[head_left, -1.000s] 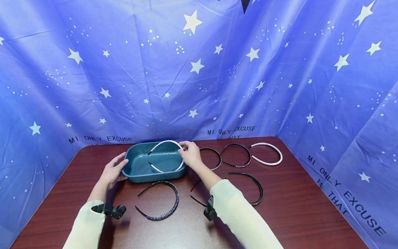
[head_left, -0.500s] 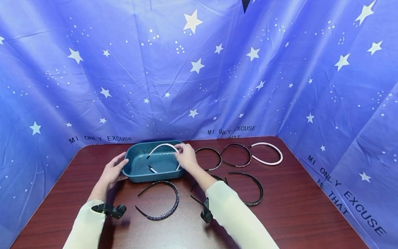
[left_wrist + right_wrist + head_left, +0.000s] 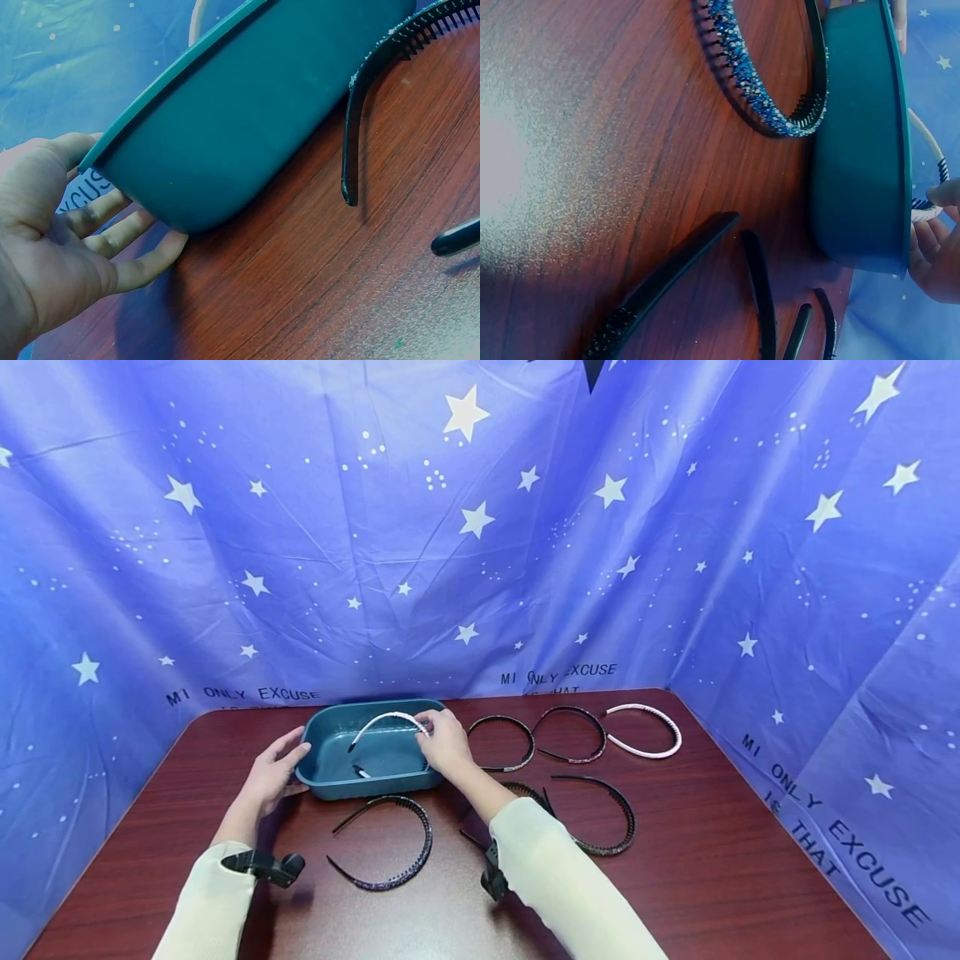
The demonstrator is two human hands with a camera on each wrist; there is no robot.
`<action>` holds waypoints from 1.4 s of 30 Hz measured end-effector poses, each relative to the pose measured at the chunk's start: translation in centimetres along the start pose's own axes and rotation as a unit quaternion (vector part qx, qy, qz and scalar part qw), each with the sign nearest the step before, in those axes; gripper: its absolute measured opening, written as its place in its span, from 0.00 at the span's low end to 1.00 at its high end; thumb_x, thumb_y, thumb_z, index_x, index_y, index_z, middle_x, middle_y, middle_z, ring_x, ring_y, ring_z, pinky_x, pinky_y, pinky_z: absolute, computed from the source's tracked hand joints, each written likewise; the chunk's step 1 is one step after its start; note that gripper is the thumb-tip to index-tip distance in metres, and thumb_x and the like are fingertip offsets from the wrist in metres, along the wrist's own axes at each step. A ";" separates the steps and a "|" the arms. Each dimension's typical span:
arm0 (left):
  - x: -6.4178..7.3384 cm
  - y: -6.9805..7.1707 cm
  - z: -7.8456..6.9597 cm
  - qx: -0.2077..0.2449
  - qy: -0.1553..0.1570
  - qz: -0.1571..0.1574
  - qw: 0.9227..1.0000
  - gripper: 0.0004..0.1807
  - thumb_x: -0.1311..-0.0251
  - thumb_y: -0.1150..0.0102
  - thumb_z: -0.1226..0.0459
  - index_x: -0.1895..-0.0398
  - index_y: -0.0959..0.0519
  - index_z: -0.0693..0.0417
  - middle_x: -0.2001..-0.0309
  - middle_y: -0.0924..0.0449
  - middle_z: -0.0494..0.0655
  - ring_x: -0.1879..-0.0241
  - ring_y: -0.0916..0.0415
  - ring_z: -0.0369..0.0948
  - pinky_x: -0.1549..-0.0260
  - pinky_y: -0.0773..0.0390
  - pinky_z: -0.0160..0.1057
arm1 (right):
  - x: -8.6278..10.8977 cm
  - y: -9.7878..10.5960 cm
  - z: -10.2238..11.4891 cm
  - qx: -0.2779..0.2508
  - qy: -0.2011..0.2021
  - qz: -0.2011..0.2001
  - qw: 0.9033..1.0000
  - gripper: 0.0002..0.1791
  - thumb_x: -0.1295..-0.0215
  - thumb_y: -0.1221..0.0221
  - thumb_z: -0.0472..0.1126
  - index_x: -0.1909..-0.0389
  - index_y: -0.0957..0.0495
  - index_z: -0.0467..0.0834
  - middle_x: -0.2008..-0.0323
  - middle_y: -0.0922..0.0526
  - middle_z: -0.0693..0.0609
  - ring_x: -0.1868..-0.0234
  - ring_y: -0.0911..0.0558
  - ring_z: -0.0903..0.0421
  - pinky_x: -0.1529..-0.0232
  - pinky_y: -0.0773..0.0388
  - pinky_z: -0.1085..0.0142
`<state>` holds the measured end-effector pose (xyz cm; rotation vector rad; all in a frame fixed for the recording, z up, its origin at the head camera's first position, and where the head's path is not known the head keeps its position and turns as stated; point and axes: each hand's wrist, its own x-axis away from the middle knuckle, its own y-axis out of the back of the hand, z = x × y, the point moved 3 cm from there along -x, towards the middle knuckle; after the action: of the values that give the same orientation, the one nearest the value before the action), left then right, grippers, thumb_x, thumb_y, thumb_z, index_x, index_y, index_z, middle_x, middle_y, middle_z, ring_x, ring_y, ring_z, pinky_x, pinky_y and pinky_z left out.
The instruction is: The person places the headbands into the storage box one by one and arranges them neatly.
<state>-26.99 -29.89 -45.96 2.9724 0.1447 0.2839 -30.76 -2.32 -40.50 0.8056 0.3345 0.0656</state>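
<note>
A teal plastic basin [image 3: 352, 789] stands at the back left of the table. My left hand [image 3: 268, 777] holds its left end; in the left wrist view the fingers [image 3: 142, 266] spread along the outer wall and the thumb side reaches the rim. Over the right half of the basin, my right hand [image 3: 447, 747] pinches a white headband [image 3: 390, 716] at its curved middle. The headband's two dark tips point left, low inside the basin, and part of its lower arm is hidden by the hand. Comb teeth show along its inner side in the right wrist view.
In front of the basin lies a glittery blue-black headband [image 3: 426, 843]. Right of it are a black headband [image 3: 626, 814] and another dark one [image 3: 525, 789] partly under my right arm. Along the back lie two dark headbands [image 3: 531, 743] and a pale pink one [image 3: 675, 735]. A starry curtain [image 3: 480, 568] hangs behind.
My right hand has moved left and slightly down with the white headband, bringing it further into the basin. The left hand stays where it was.
</note>
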 end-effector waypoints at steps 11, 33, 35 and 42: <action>-0.1 0.0 0.1 0.002 0.001 0.001 1.000 0.36 0.32 0.55 0.50 0.26 0.54 0.47 0.27 0.58 0.58 0.38 0.43 0.56 0.61 0.18 0.47 | 0.0 -0.1 -0.5 0.043 0.010 0.008 0.999 0.15 0.41 0.38 0.39 0.52 0.20 0.47 0.64 0.22 0.51 0.64 0.22 0.58 0.64 0.25 0.68; 0.0 0.1 0.1 -0.002 -0.007 0.000 1.000 0.36 0.33 0.54 0.49 0.26 0.53 0.47 0.28 0.56 0.59 0.38 0.43 0.57 0.60 0.18 0.49 | 0.0 -0.3 -0.8 0.042 0.010 0.007 0.999 0.16 0.41 0.38 0.39 0.51 0.19 0.47 0.64 0.21 0.51 0.62 0.21 0.57 0.61 0.25 0.68; -0.1 0.1 0.1 -0.002 -0.008 -0.001 1.000 0.36 0.33 0.54 0.49 0.26 0.52 0.47 0.28 0.56 0.58 0.38 0.43 0.57 0.60 0.18 0.48 | 0.0 -0.3 -0.8 0.042 0.011 0.007 0.999 0.16 0.41 0.38 0.39 0.51 0.19 0.47 0.64 0.21 0.51 0.62 0.21 0.57 0.61 0.24 0.68; -0.1 0.1 0.2 -0.001 -0.007 0.000 1.000 0.37 0.33 0.54 0.48 0.26 0.52 0.47 0.28 0.56 0.59 0.39 0.42 0.56 0.60 0.18 0.49 | 0.0 -0.2 -0.9 0.056 0.013 0.013 0.998 0.15 0.40 0.38 0.39 0.51 0.19 0.47 0.64 0.22 0.51 0.62 0.21 0.58 0.61 0.24 0.68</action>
<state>-27.01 -30.03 -46.18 2.9719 0.1416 0.2624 -31.03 -1.84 -41.21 0.9205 0.3548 0.0830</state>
